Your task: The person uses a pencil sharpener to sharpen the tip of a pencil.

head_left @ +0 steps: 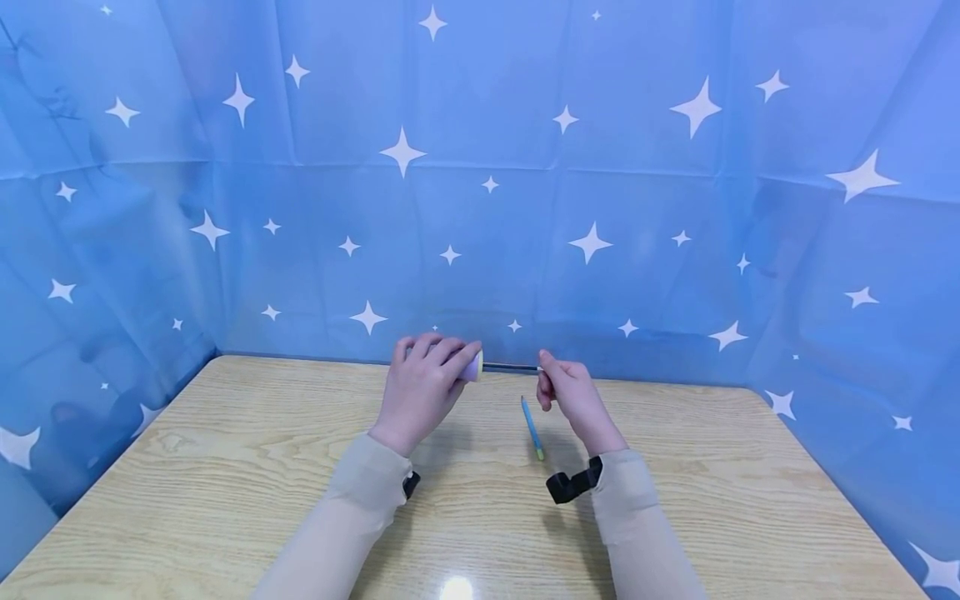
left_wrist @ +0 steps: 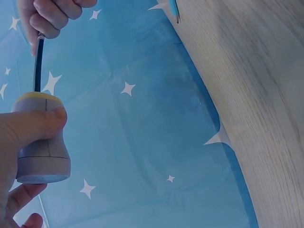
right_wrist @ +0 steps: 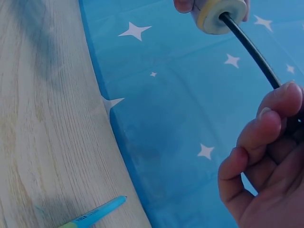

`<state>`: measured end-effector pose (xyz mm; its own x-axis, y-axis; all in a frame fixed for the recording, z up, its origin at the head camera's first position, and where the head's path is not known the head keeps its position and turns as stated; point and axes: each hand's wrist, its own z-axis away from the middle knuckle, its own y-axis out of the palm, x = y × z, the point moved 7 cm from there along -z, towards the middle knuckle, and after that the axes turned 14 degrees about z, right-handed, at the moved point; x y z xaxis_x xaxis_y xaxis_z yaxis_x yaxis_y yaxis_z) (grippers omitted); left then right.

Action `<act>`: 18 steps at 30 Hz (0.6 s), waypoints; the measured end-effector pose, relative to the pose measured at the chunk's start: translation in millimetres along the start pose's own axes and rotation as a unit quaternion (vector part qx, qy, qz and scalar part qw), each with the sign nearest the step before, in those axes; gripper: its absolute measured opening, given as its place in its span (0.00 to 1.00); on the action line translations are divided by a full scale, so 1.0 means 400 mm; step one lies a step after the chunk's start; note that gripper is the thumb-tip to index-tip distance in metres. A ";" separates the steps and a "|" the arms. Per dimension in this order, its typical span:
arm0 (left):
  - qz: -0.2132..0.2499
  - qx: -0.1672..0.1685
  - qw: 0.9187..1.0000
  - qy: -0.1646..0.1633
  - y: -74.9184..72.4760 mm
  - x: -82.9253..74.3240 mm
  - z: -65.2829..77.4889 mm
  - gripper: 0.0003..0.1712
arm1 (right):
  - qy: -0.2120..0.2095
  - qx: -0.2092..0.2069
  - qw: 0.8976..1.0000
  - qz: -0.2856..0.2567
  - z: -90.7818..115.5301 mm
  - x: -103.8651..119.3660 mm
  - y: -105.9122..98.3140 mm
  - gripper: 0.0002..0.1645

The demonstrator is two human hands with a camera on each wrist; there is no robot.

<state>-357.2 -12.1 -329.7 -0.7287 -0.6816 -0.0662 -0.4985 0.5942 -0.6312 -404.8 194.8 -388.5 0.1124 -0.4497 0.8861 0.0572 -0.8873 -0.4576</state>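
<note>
Above the table [head_left: 262,483] — left hand [head_left: 423,387] opposite right hand [head_left: 573,398], both curled.

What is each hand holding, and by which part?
Left hand: the purple device, round its body. Right hand: the dark pencil, pinched near the end outside the device.

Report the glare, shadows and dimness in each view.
Head view: bright glare on the table at the bottom edge, soft shadows between the sleeves; left wrist view: dimmer overall, the lilac device looking greyish; right wrist view: a blurry dark shadow on the table at upper left.
</note>
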 end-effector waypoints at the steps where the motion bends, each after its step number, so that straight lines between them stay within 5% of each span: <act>1: -0.001 -0.001 1.000 0.001 0.000 -0.001 0.000 0.28 | -0.001 -0.001 1.000 -0.001 0.001 0.000 0.000 0.34; 11: 0.006 -0.004 1.000 -0.002 -0.006 0.008 0.001 0.29 | -0.023 -0.004 0.999 -0.022 0.002 0.009 0.002 0.36; 18: 0.011 -0.011 1.000 -0.020 -0.023 0.027 0.001 0.30 | -0.077 -0.026 0.996 -0.030 0.006 0.026 -0.024 0.25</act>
<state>-360.1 -25.1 -325.1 -0.7208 -0.6842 -0.1110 -0.4932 0.6188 -0.6114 -401.6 199.0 -375.2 0.2612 -0.3787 0.8879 0.0177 -0.9178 -0.3967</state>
